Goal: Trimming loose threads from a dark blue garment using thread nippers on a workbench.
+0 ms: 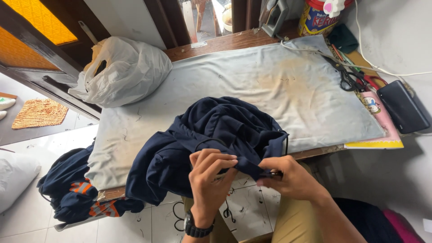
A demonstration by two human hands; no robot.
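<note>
A dark navy garment lies bunched at the near edge of a low table covered with a stained grey cloth. My left hand, with a black wristwatch, pinches a fold of the navy fabric near its hem. My right hand grips the same strip of fabric a little to the right and also holds a small dark tool against it, too hidden to identify. Both hands hover over my lap, just off the table's front edge.
A white plastic bag sits at the table's back left. Scissors, a black case, a pink booklet and a tub line the right side. More navy garments with orange stripes lie on the tiled floor to the left.
</note>
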